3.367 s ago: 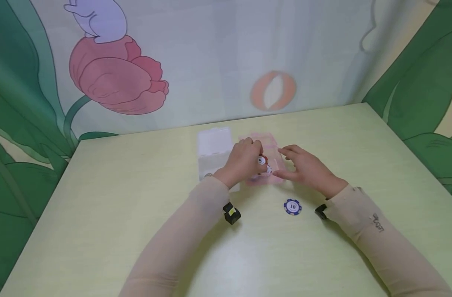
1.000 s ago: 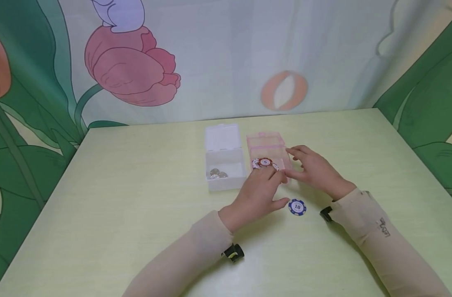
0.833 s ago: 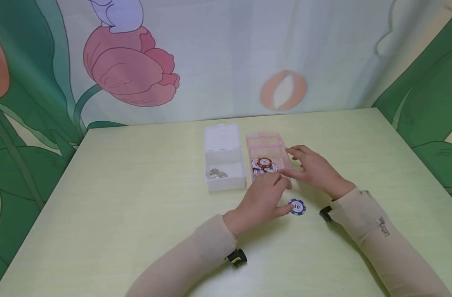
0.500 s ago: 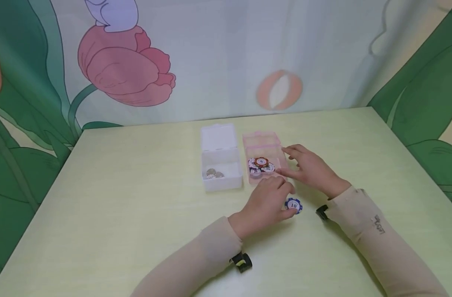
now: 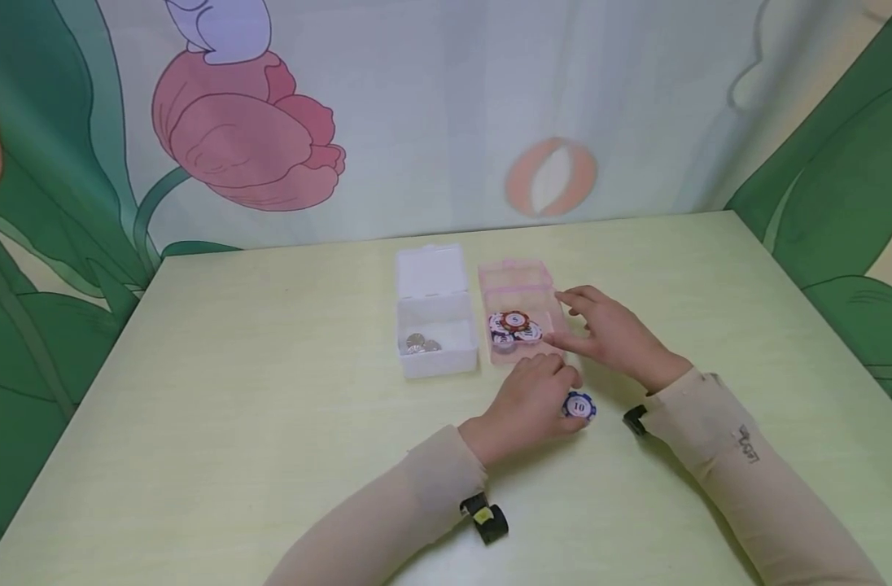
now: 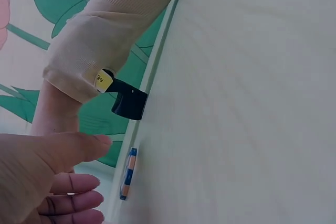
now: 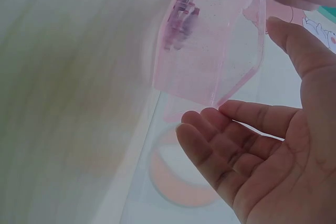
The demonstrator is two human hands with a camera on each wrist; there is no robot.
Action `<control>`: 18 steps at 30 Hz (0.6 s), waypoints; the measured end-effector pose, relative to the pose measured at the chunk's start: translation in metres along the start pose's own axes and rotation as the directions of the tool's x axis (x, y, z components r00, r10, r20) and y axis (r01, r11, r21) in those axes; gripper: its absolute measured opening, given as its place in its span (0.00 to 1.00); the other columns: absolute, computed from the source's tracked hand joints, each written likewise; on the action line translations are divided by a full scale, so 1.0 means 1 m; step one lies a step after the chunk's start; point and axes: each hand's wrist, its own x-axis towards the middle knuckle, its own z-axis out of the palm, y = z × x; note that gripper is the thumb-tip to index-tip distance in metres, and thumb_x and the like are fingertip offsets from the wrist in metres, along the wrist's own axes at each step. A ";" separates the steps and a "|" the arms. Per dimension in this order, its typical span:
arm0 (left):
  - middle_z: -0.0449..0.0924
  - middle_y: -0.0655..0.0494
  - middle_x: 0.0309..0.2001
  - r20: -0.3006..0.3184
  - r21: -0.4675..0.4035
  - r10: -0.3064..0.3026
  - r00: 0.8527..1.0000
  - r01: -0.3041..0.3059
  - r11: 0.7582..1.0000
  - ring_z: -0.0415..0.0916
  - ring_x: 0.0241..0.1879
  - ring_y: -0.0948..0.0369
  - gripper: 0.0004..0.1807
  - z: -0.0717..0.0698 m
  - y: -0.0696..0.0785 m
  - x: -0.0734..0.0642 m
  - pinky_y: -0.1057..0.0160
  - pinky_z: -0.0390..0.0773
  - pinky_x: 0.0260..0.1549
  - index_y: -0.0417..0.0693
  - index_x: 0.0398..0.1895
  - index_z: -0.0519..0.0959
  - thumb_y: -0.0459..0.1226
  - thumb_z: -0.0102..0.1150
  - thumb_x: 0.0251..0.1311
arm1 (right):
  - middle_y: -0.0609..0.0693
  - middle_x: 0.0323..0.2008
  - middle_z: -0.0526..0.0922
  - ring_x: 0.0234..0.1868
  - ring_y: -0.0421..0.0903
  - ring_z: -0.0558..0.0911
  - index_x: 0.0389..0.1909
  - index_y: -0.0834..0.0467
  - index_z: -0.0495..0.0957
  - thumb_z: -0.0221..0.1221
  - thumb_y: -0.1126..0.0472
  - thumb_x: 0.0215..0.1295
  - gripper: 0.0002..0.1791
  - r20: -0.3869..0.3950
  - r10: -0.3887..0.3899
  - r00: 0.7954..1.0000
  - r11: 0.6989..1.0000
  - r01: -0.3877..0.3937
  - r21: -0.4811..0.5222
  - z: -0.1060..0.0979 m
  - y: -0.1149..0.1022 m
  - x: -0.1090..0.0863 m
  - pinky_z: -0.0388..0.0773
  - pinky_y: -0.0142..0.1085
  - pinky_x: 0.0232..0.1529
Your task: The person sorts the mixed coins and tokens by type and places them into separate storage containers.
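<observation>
My left hand (image 5: 530,403) is beside a blue poker chip (image 5: 579,406) marked 10, which lies flat on the table. Its thumb and bent fingers stand around the chip; in the left wrist view a small gap shows between the fingertips and the chip's edge (image 6: 128,174). With fingers spread, my right hand (image 5: 613,334) rests against the right side of an open pink see-through box (image 5: 541,295), thumb and index finger at its rim. Inside that box lie several poker chips, a red one (image 5: 516,321) on top.
Left of the pink box stands a white box (image 5: 439,366) with its lid raised and several silver coins (image 5: 417,343) inside. Behind the pale table (image 5: 270,391) hangs a curtain (image 5: 417,122) printed with flowers and leaves.
My left hand has come out of the pink box and moved toward me, to the blue chip. My right hand stays at the box. The chips in the box are uncovered.
</observation>
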 end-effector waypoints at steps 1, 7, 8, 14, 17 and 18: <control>0.77 0.60 0.43 0.005 -0.005 -0.004 1.000 0.004 1.000 0.71 0.43 0.64 0.22 0.001 0.000 0.001 0.66 0.71 0.49 0.51 0.46 0.79 0.55 0.64 0.55 | 0.63 0.65 0.67 0.57 0.58 0.76 0.68 0.67 0.62 0.59 0.45 0.64 0.40 -0.001 0.000 1.000 1.000 0.000 0.001 0.000 0.000 0.000 0.76 0.53 0.54; 0.76 0.60 0.42 0.037 -0.036 -0.037 0.999 0.038 0.999 0.70 0.42 0.64 0.22 0.008 -0.004 0.005 0.67 0.71 0.48 0.51 0.45 0.79 0.55 0.65 0.54 | 0.63 0.64 0.68 0.56 0.58 0.77 0.68 0.68 0.62 0.60 0.45 0.63 0.41 -0.003 0.008 1.000 1.000 -0.008 -0.009 0.000 0.000 0.001 0.76 0.53 0.54; 0.76 0.60 0.42 0.042 -0.038 -0.040 0.998 0.042 0.998 0.69 0.42 0.64 0.22 0.009 -0.004 0.006 0.67 0.70 0.48 0.51 0.44 0.79 0.55 0.66 0.53 | 0.63 0.64 0.68 0.56 0.58 0.76 0.68 0.67 0.62 0.60 0.45 0.63 0.41 0.000 0.011 1.000 1.000 -0.011 -0.012 0.000 0.000 0.001 0.75 0.53 0.54; 0.75 0.61 0.41 0.061 -0.050 -0.054 0.997 0.057 0.997 0.68 0.41 0.64 0.22 0.014 -0.006 0.010 0.68 0.68 0.45 0.52 0.42 0.80 0.55 0.67 0.51 | 0.63 0.64 0.68 0.56 0.58 0.77 0.67 0.68 0.62 0.59 0.45 0.64 0.40 0.007 0.009 1.000 1.000 -0.009 -0.016 -0.001 -0.002 0.002 0.75 0.53 0.54; 0.75 0.61 0.40 0.066 -0.064 -0.058 0.996 0.062 0.996 0.68 0.41 0.65 0.21 0.015 -0.007 0.011 0.68 0.68 0.46 0.52 0.42 0.80 0.55 0.68 0.51 | 0.63 0.64 0.68 0.56 0.58 0.77 0.67 0.68 0.62 0.60 0.46 0.63 0.40 0.004 0.001 1.000 1.000 -0.001 -0.011 -0.001 -0.001 0.001 0.76 0.53 0.53; 0.75 0.61 0.40 0.066 -0.070 -0.058 0.996 0.063 0.996 0.68 0.41 0.65 0.21 0.016 -0.007 0.012 0.69 0.68 0.46 0.52 0.41 0.80 0.55 0.68 0.51 | 0.63 0.64 0.68 0.56 0.58 0.77 0.67 0.68 0.62 0.60 0.46 0.63 0.40 0.003 0.000 1.000 1.000 0.000 -0.010 -0.001 -0.001 0.001 0.76 0.52 0.53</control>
